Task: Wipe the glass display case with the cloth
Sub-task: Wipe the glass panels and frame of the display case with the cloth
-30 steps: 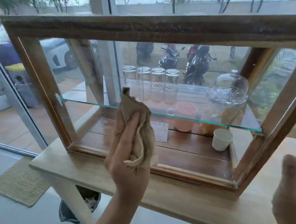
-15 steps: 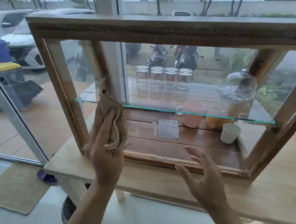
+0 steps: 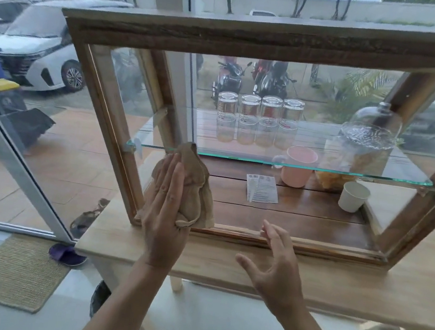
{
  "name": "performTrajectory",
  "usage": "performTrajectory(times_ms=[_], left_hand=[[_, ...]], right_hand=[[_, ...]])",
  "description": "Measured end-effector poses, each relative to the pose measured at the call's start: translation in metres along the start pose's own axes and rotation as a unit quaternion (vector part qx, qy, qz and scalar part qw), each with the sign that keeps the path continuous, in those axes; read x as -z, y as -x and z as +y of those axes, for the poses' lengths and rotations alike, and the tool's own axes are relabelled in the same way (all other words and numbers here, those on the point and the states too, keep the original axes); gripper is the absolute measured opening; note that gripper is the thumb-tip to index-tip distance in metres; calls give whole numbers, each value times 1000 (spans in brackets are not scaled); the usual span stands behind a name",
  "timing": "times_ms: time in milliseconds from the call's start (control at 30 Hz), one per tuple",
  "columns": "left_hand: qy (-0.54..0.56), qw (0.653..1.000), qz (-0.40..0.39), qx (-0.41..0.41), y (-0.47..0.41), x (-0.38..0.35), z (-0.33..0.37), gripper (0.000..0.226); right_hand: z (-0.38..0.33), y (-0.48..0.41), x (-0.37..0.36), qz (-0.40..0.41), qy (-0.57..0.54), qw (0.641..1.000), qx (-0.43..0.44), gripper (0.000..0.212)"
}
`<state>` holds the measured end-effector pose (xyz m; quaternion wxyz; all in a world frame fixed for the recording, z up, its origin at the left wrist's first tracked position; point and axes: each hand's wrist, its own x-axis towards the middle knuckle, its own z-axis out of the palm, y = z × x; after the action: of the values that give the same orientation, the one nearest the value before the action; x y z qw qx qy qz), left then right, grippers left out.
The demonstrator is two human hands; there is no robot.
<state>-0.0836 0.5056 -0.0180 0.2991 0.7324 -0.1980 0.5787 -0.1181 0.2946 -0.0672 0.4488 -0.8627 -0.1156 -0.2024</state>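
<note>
Cloth [image 3: 193, 189] — partly hidden under the flat left hand [image 3: 165, 213], seemingly pressed to the glass display case [image 3: 255, 39] — right hand [image 3: 277, 272] bare, fingers spread.

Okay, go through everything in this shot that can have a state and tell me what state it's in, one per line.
Left hand: flat, pressing the cloth against the case's front glass.
Cloth: crumpled, at the pane's lower left.
Right hand: open, empty, in front of the bottom frame.
Four glasses: upside down on the glass shelf.
Pink mug: upright.
White paper cup: upright, uncovered.
Glass dome: covering food.
</note>
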Motion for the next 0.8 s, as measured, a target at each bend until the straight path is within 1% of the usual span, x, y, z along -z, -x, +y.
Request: performTrajectory(times_ms=[67,167,267,400,500,533,600,700,800], left_hand=[[-15,998,-52,-44,0,-2,-12,73],[-51,980,-134,-136,0,-6,-32,72],[-84,956,-187,-208,6,-9,-49,70],[-95,934,-221,-263,17,-19,-43,56],[-68,914,-243,-319,8,-42,-20,42],[-62,914,-230,-329,-1,-48,-14,38],[-64,923,-197,-325,-21,-46,-18,35],[-90,937,-175,-289,-32,-24,-51,46],[-99,942,-190,-259,-6,-11,-63,59]], right_hand=[[4,3,-4,-7,4,1000,-2,92],[9,3,-9,-11,7,1000,-1,98],[11,3,-12,-9,14,1000,1,100],[12,2,-14,-7,26,1000,2,100],[11,2,-14,-5,37,999,3,102],[11,2,-14,-5,40,999,5,102],[12,2,-14,-10,45,999,9,101],[12,3,-12,-16,43,999,7,99],[10,4,-13,-18,41,999,-3,100]])
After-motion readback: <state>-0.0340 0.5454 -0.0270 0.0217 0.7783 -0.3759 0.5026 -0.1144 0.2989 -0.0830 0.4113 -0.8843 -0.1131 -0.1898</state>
